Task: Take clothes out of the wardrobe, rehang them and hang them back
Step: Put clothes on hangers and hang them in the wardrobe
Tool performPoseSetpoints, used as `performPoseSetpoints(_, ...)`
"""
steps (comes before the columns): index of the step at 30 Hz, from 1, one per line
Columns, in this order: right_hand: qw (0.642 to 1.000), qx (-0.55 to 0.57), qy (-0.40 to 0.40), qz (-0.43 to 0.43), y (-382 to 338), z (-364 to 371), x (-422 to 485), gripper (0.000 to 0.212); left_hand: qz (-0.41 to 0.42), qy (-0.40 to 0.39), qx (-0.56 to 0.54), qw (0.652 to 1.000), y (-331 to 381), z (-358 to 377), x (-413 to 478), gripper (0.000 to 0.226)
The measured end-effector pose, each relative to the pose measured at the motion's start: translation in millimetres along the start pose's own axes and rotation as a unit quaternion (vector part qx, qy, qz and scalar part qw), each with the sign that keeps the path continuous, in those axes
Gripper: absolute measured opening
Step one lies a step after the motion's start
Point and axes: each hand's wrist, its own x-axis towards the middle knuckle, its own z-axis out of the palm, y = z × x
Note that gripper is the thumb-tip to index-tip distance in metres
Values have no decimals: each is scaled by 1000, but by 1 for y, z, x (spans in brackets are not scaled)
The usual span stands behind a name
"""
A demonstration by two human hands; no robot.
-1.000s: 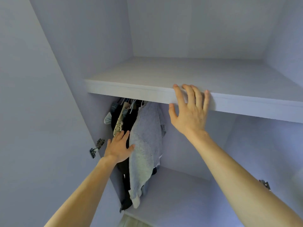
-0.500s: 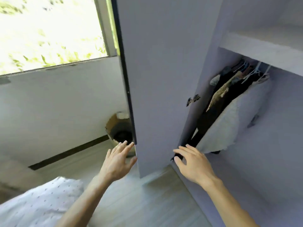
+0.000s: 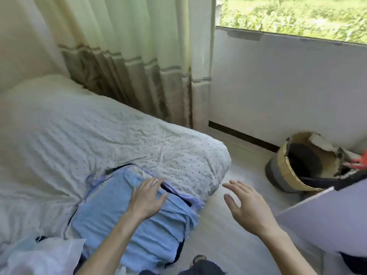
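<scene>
Blue towelling clothes (image 3: pixel 111 221) lie in a folded pile on the near corner of the bed (image 3: pixel 79 135), and their right edge hangs close to the rounded edge of the mattress. The left hand (image 3: pixel 146 197) is palm down on top of the pile with its fingers straight and spread, gripping nothing. I cannot tell whether it presses or only touches. The right hand (image 3: pixel 248 207) hovers above the floor (image 3: pixel 244 161) just beside the bed corner, fingers wide and relaxed, empty.

A strip of bare pale floor runs between the bed and the lavender wardrobe door (image 3: pixel 327 225), whose corner juts in from the lower right near the right forearm. Farther along, a woven basket (image 3: pixel 286 169) stands against the white wall (image 3: pixel 288 86) under the window (image 3: pixel 297 14), well apart from the bed. The curtain (image 3: pixel 129 56) hangs down behind the far side of the bed. A white plastic bag (image 3: pixel 49 257) sits at the bed's lower left edge, just beside the pile.

Half a second ago the view faced the open wardrobe, with clothes hanging inside and only a corner of the bed showing. It has since swung left to the bed. The left hand, then in the air near the door edge, has come down onto the blue pile, and the right hand has left the wardrobe opening.
</scene>
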Motion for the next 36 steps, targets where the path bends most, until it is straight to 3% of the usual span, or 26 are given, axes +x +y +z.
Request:
performPoseSetpoints(7, 970, -66, -103, -212, -82, 33, 27, 44, -213, 67, -100, 970, -92, 25, -120, 63)
performPoseSetpoints(14, 926, -101, -195, -308, -122, 76, 6, 43, -307, 102, -145, 935, -107, 64, -209, 61)
performPoseSetpoints(24, 883, -185, -293, -316, -158, 152, 7, 49, -331, 61, -170, 926, -160, 96, -207, 60)
performPoseSetpoints(36, 835, -286, -414, -220, -261, 312, 126, 57, -331, -85, -194, 919, -351, 113, -68, 61)
